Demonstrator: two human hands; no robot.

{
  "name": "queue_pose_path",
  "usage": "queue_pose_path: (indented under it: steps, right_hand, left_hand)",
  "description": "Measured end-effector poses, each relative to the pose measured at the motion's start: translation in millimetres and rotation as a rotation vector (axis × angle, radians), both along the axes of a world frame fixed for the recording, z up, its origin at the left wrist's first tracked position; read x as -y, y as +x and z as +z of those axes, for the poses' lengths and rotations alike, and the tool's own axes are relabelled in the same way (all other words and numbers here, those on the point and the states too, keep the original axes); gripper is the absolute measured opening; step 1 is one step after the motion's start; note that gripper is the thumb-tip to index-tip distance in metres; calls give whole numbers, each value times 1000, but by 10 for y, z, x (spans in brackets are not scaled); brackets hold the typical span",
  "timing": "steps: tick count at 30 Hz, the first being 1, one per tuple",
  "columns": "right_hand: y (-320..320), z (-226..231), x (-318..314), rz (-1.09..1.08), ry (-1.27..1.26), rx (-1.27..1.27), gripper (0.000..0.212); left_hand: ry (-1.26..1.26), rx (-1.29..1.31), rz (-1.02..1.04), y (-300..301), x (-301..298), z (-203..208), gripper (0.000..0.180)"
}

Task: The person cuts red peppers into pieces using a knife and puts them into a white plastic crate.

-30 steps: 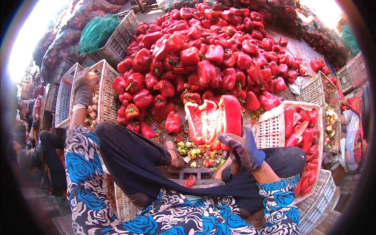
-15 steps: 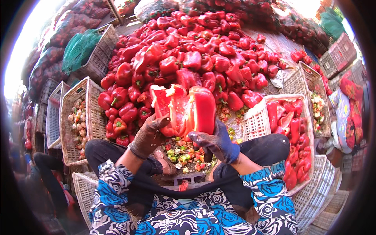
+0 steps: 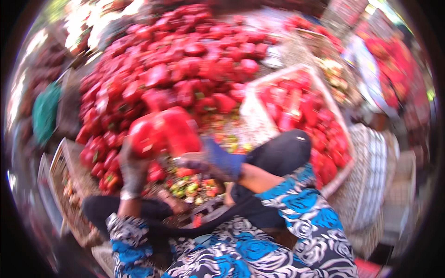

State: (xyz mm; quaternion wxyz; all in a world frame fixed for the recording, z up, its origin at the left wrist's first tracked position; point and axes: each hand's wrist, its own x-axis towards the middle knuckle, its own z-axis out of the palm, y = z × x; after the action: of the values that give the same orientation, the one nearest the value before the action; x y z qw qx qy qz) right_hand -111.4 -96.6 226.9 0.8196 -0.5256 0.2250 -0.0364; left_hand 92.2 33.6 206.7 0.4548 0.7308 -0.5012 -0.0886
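Note:
Held up in front of me is a red bell pepper (image 3: 176, 132), opened into two joined or adjoining pieces with their glossy skin showing. My left hand (image 3: 132, 169), in a dirty glove, grips its left part from below. My right hand (image 3: 208, 161), in a blue and dark glove, closes on the lower right part. Motion blur hides the exact finger positions. Beyond them spreads a large heap of whole red peppers (image 3: 185, 65). Green, white and red pepper scraps (image 3: 185, 187) lie on the ground between my legs, below the hands.
To the right, a pale crate (image 3: 250, 106) holds cut red pepper pieces (image 3: 320, 120). Behind it stands a crate of pale cores (image 3: 333, 76). Stacked crates (image 3: 366, 176) are at far right. On the left are another crate (image 3: 81, 167) and a green net (image 3: 45, 111).
The whole view has swung to the right and blurred. Both hands have turned the pepper, so its pale inside no longer shows and red skin does. They still hold it.

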Motion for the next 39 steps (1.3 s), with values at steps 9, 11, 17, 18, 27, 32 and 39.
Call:
queue_pose_path:
  steps: [9, 11, 17, 18, 27, 32, 39]
  right_hand:
    - [-1212, 212, -127, -484, -39, 472, 64]
    - [-1594, 208, -175, -713, 31, 584, 65]
    - [-2822, 771, 59, -1129, -405, -333, 37]
    - [-3051, 645, 4, -1198, -423, -525, 38]
    - [-3865, -512, -450, -795, -764, -1216, 45]
    - [-3749, -267, 173, -822, -1103, -1164, 50]
    - [-3727, -564, 227, -515, -1063, -1319, 52]
  left_hand:
    - [39, -518, 77, 666, -108, -599, 55]
    - [24, -610, 62, 612, -101, -649, 54]
    - [84, -651, 33, 611, -173, -649, 49]
    - [113, -679, 13, 542, -120, -702, 49]
    - [225, -677, -25, 521, -31, -817, 54]
    - [276, -686, -50, 483, 13, -856, 51]
    - [271, -706, -110, 75, 215, -594, 55]
